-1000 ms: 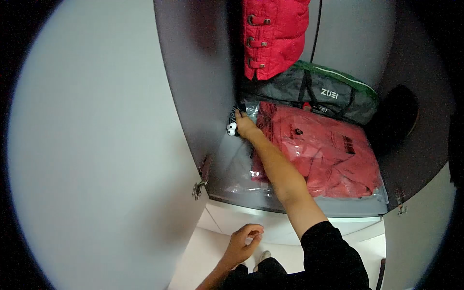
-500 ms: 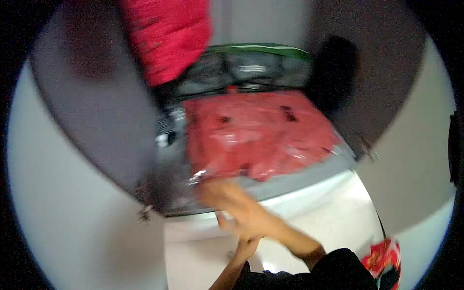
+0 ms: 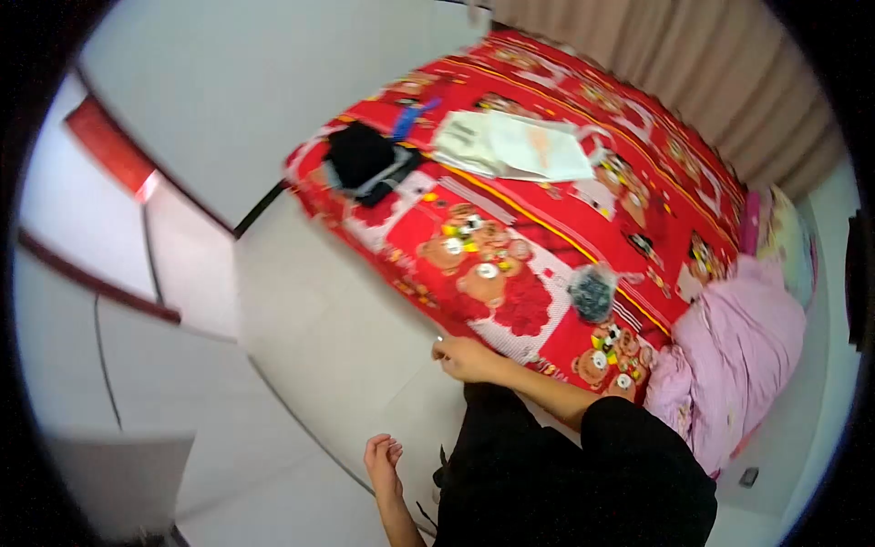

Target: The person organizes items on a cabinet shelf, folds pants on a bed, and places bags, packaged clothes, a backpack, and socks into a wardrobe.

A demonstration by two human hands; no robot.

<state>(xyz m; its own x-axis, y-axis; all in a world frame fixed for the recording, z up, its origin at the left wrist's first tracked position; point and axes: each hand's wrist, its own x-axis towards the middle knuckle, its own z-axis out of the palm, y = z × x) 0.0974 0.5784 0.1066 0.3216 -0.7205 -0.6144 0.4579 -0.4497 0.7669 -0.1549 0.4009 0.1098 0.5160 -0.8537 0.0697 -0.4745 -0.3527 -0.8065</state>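
Note:
My left hand hangs low over the pale floor, with its fingers loosely bent and slightly apart and nothing visible in them. My right hand is in front of me, beside the near edge of the bed. Its fingers curl inward and the palm is turned out of sight. A small pale glint shows at the fingers; what it is I cannot make out. A red sheet with a teddy bear print covers the bed. On it lie dark folded clothes, white flat packages and a dark bundle in clear plastic.
A pink blanket is heaped at the right end of the bed, with a pale pillow behind it. Beige curtains hang along the far side. Floor runs along the near bedside, and a doorway opening is at left.
The view has swung from an open cabinet with a red garment in clear plastic to the bed. My hands, close together before, are now apart and away from that garment.

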